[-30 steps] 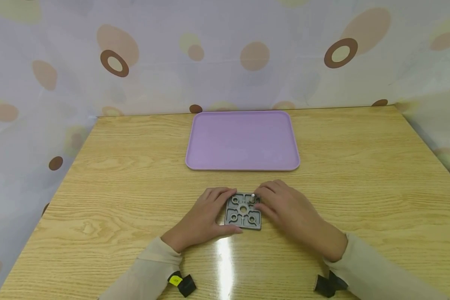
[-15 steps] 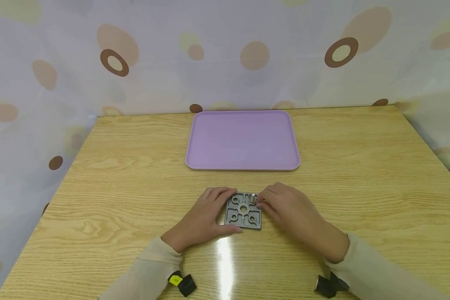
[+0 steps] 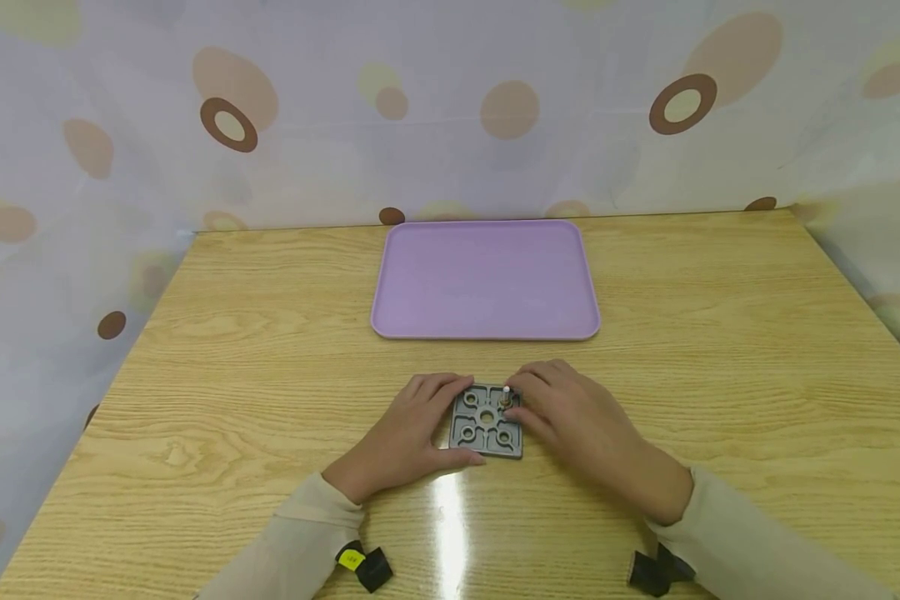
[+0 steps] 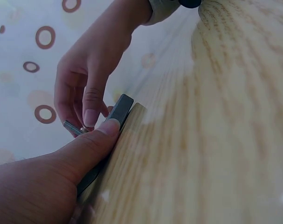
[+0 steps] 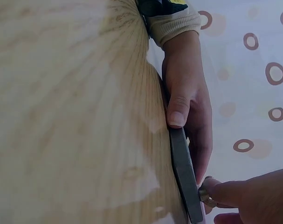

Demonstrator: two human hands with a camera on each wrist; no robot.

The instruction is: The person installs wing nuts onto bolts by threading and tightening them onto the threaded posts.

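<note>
A square grey metal plate (image 3: 487,443) with ribs and round holes lies flat on the table. A threaded bolt (image 3: 506,394) stands upright in its far right hole, with what looks like a nut (image 5: 204,191) round its base. My left hand (image 3: 412,429) steadies the plate from the left, fingers along the far left edge and thumb along the near edge. With bent thumb and fingers, my right hand (image 3: 570,417) pinches the nut at the plate's far right corner. Those fingers partly hide the nut and the plate's right edge. The left wrist view shows the bolt's tip (image 4: 72,127) sticking out.
A lilac tray (image 3: 486,283) stands behind the hands, near the back of the wooden table (image 3: 270,333). A white cloth with round patterns (image 3: 435,100) hangs behind the table and at both sides. Black camera mounts are strapped at both wrists.
The right fingers drew back slightly to the right half a second ago, and now sit closer round the bolt again. My left hand and the plate have stayed in place.
</note>
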